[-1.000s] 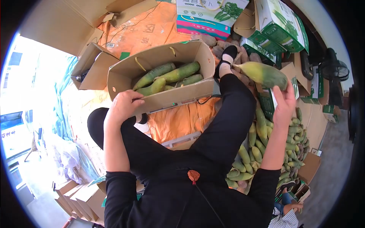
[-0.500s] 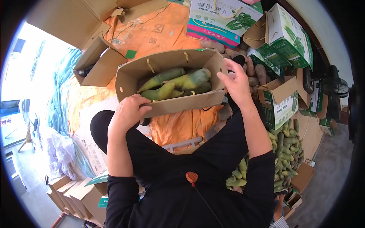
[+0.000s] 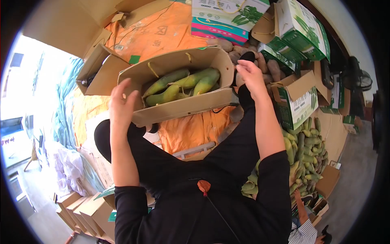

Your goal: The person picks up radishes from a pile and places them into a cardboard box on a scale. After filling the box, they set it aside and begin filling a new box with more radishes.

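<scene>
An open cardboard box stands in front of my knees, with several long green radishes lying inside and yellow cord handles on its far wall. At its left end is my left hand, fingers spread and bent, overlapping the corner in this view. My right hand hovers just off the right end of the box, thumb and fingers apart, holding nothing.
Printed radish cartons stand at the upper right, by reddish tubers. A heap of green radishes lies to my right, and a co-worker's arm reaches toward it. A smaller open box sits left on the orange sheet.
Both hands have come off the box walls: the left rose to the left end, the right drew away from the right end. More of the co-worker shows at lower right.
</scene>
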`<state>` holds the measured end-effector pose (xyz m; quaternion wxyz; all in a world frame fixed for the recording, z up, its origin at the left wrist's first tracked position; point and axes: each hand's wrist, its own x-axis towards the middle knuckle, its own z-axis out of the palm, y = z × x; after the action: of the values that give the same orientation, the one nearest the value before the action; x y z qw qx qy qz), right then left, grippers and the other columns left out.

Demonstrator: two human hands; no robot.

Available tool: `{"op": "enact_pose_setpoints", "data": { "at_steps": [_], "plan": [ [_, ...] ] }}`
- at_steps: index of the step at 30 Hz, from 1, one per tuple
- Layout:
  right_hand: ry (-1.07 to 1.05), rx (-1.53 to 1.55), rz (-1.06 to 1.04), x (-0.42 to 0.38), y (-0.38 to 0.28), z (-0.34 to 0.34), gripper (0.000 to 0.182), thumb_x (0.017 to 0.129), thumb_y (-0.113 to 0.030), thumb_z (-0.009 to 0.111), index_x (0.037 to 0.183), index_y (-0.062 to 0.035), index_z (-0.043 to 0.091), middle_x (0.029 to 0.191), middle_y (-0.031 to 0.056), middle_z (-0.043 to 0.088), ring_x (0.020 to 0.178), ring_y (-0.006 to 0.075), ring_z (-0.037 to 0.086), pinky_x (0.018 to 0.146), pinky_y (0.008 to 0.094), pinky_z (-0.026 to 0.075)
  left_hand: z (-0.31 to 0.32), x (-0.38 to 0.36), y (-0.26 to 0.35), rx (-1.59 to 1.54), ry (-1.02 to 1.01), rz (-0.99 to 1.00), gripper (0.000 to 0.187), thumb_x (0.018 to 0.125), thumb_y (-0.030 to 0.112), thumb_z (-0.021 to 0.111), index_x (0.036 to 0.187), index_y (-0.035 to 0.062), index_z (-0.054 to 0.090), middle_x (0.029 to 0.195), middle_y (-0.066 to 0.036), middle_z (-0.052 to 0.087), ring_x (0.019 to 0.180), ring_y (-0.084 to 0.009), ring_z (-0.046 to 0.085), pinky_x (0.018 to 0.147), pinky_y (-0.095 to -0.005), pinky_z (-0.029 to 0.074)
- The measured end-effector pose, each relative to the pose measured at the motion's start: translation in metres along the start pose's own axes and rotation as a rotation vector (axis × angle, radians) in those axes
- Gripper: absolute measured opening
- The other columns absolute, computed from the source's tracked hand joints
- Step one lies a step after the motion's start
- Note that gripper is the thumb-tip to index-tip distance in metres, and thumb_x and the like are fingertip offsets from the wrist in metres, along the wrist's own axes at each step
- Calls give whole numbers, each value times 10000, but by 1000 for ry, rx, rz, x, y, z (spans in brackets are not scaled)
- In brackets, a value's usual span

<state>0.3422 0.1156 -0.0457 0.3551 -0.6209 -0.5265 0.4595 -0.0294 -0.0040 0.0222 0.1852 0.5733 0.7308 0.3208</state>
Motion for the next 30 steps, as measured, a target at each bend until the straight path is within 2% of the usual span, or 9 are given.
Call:
{"op": "enact_pose_setpoints", "data": {
  "at_steps": [5,10,13,16,19,20,23,27,30],
  "plan": [
    [-79,67,117,-5,-10,11,402,882,-290,607,1206,-57,558,1079,67,603,957,139,558,749,289,442,-2,16,-30,-233,182,-244,549,859,177,629,1349,65,408,1228,-162,540,1126,-262,523,961,-357,406],
    [-81,-20,-56,8,15,21,418,847,-251,614,1176,3,560,1036,123,616,927,185,586,783,345,491,-19,18,-45,-430,70,-445,631,902,203,600,1411,34,268,1280,-155,501,1134,-219,513,935,-306,410],
    [-76,7,-36,24,27,33,376,791,-215,613,1081,23,592,870,103,638,727,152,596,635,321,489,-21,22,-61,-251,-60,-595,760,868,439,588,1466,191,190,1469,-96,326,1362,-263,262,932,-600,282],
    [-30,-56,-40,12,8,30,419,788,-245,616,1096,37,584,1050,223,626,993,330,607,852,389,475,-15,29,-80,-371,-174,-717,753,868,438,591,1460,197,194,1444,-68,348,1334,-259,292,924,-577,296],
    [-16,-36,27,6,2,32,497,801,-225,639,1217,17,516,1159,217,588,1076,340,569,909,382,445,-11,35,-91,-361,-243,-750,723,869,417,600,1445,196,223,1379,-48,407,1264,-235,368,910,-536,324],
    [-18,-49,31,6,1,33,517,804,-233,644,1234,15,499,1169,217,583,1082,343,565,913,385,443,-10,36,-93,-336,-243,-719,567,872,394,604,1342,174,374,1251,-29,485,1176,-219,431,853,-523,372],
    [-31,-78,42,1,-3,28,553,807,-245,653,1263,8,470,1181,215,577,1090,347,560,919,390,439,-8,42,-94,-341,-269,-765,377,877,375,601,1166,164,484,1067,-6,531,1087,-208,467,798,-510,403],
    [-68,-107,52,-2,-8,28,577,810,-255,655,1284,-2,444,1186,212,575,1098,345,556,919,399,438,-5,46,-107,-518,-295,-674,302,875,329,608,1104,163,502,965,-31,529,965,-230,527,711,-529,459],
    [-81,-95,46,-4,-10,24,564,801,-248,659,1270,-6,460,1184,214,575,1097,343,558,922,397,437,-1,44,-110,-347,-266,-750,421,869,326,601,1215,133,457,1124,-76,536,1030,-286,534,758,-574,444]
  ]
}}
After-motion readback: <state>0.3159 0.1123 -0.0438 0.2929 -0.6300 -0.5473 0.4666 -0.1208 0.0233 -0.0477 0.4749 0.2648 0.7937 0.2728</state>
